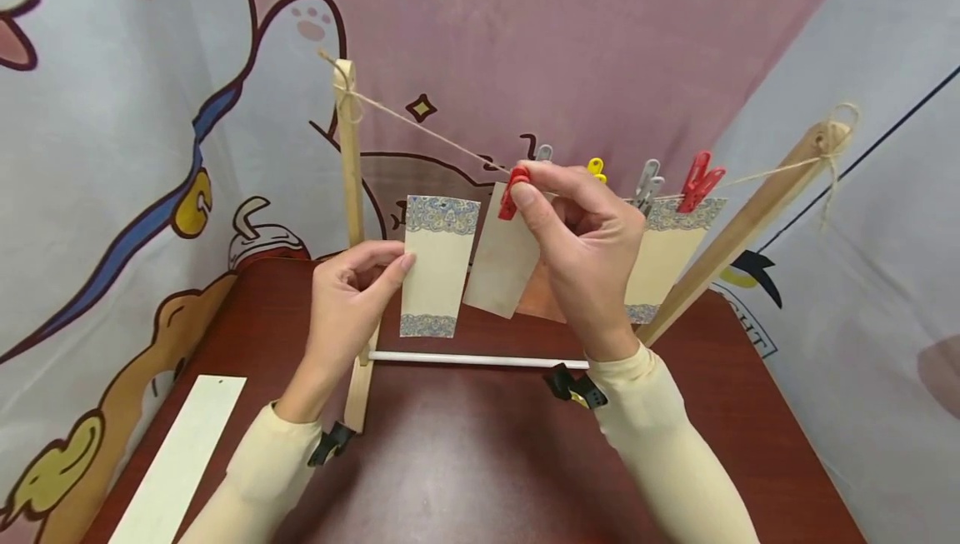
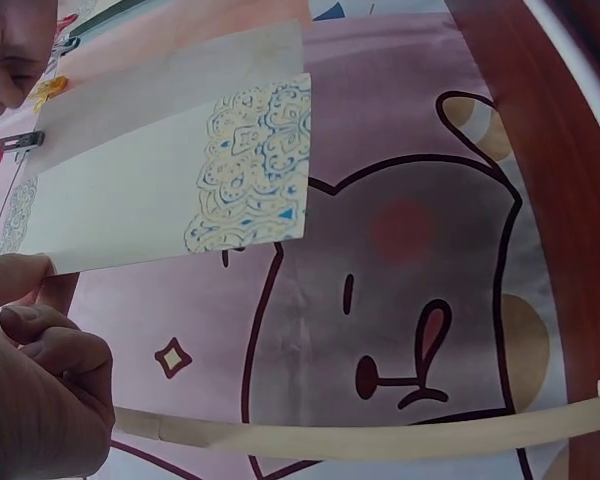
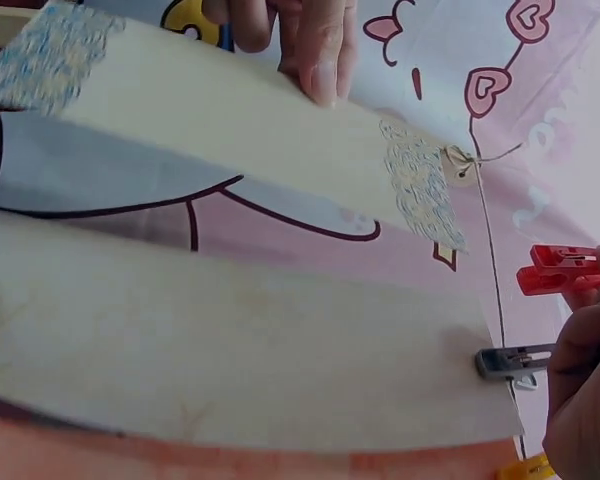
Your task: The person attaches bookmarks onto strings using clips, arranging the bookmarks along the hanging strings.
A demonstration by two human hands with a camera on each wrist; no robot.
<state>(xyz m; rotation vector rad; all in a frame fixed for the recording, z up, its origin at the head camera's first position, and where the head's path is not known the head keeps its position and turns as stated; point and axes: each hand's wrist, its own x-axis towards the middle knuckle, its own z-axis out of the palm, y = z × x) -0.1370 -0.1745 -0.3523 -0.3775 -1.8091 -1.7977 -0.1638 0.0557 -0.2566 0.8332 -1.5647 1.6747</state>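
Between thumb and fingers, my left hand (image 1: pixel 352 298) pinches the left edge of a cream bookmark (image 1: pixel 438 265) with blue patterned bands at both ends. The bookmark hangs upright, its top just below the twine (image 1: pixel 427 129). My right hand (image 1: pixel 588 244) pinches a red clothespin (image 1: pixel 513 192) near the line. In the right wrist view, that red clothespin (image 3: pixel 560 270) sits beside the twine with its tip toward the held bookmark (image 3: pixel 250 120). A plain pale bookmark (image 1: pixel 501 265) hangs just behind, held by a grey clothespin (image 3: pixel 515 360).
Two wooden posts (image 1: pixel 349 161) carry the twine, joined low by a white rod (image 1: pixel 472 359). Farther right, a grey clothespin (image 1: pixel 648 182) and a red clothespin (image 1: pixel 699 182) hold a patterned bookmark (image 1: pixel 663 261). A yellow clothespin (image 1: pixel 596 169) is partly hidden. A pale strip (image 1: pixel 180 452) lies at the table's left.
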